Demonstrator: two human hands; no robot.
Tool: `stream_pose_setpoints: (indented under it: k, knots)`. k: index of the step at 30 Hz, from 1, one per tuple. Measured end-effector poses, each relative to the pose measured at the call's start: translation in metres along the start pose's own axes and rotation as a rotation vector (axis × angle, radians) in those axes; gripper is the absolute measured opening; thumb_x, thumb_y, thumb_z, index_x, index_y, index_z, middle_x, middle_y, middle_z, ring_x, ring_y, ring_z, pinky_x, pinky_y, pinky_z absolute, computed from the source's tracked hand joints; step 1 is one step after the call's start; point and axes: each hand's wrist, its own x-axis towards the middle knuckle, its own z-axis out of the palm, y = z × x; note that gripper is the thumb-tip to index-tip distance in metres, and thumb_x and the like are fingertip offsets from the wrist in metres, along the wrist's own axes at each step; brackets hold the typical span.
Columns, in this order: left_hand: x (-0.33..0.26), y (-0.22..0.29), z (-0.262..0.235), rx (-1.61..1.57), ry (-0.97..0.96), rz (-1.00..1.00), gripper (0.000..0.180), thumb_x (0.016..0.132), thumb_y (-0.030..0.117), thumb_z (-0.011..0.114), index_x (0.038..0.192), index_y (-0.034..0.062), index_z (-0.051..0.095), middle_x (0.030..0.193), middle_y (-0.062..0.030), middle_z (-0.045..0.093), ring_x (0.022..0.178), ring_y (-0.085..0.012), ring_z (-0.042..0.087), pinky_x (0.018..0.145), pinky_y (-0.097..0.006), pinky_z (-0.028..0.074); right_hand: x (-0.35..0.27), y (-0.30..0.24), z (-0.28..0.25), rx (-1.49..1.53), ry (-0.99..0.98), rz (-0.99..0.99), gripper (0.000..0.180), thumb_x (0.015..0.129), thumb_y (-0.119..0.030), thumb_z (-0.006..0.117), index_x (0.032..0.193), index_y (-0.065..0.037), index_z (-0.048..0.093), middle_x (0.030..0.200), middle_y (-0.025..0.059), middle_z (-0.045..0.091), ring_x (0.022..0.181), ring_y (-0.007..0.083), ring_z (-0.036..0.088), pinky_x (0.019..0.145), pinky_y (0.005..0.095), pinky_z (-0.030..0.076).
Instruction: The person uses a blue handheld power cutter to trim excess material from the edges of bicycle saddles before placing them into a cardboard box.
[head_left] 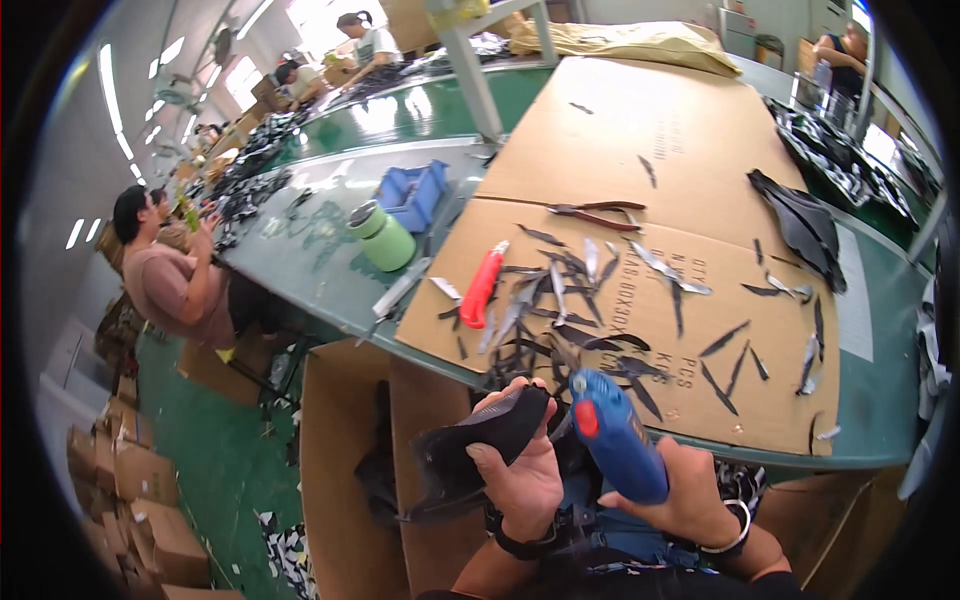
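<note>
My left hand (533, 482) is closed on a dark, curved piece of moulded material (478, 442), thumb on top and fingers behind it. My right hand (690, 492) grips a blue handheld power tool (622, 440) with a red button near its front end. The tool's front end is close beside the dark piece; whether they touch I cannot tell. Just beyond both hands, many dark and silvery trimmed strips (560, 290) lie scattered on a cardboard sheet (620, 90). A red-handled cutter (485, 285) and pliers with dark red handles (598, 212) rest among them.
The cardboard covers a green worktable (340, 290). On it stand a green bottle (385, 240) and a blue bin (412, 195). Another dark moulded piece (800, 225) lies at right. An open carton (345, 470) is below the near edge. Co-workers (165, 265) are at left and beyond.
</note>
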Motion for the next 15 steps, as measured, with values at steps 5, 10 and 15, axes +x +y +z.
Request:
stream_pose_setpoints:
  k: [5, 10, 15]
  knots:
    - [0.004, 0.002, -0.006, 0.058, 0.013, 0.121, 0.059, 0.090, 0.052, 0.047, 0.125, 0.0063, 0.041, 0.123, -0.0134, 0.052, 0.115, -0.0276, 0.051, 0.093, -0.038, 0.048, -0.013, -0.002, 0.015, -0.157, 0.007, -0.122, 0.056, 0.057, -0.046, 0.084, 0.070, -0.003, 0.050, 0.057, 0.0100, 0.050, 0.049, 0.0279, 0.055, 0.048, 0.0345, 0.043]
    - [0.003, -0.001, -0.011, 0.163, 0.034, 0.167, 0.062, 0.088, 0.056, 0.048, 0.124, 0.0061, 0.041, 0.120, -0.0137, 0.053, 0.113, -0.0276, 0.052, 0.097, -0.040, 0.043, -0.010, -0.006, 0.016, -0.144, 0.011, -0.168, 0.056, 0.058, -0.046, 0.084, 0.071, -0.003, 0.051, 0.057, 0.0098, 0.051, 0.049, 0.0273, 0.054, 0.048, 0.0345, 0.043]
    - [0.004, 0.000, -0.024, 0.194, -0.081, 0.169, 0.058, 0.088, 0.052, 0.050, 0.121, 0.0045, 0.044, 0.118, -0.0155, 0.054, 0.111, -0.0281, 0.053, 0.096, -0.041, 0.042, -0.009, -0.008, 0.013, -0.203, -0.003, -0.188, 0.055, 0.060, -0.047, 0.082, 0.071, -0.003, 0.051, 0.057, 0.0097, 0.050, 0.048, 0.0270, 0.054, 0.047, 0.0341, 0.043]
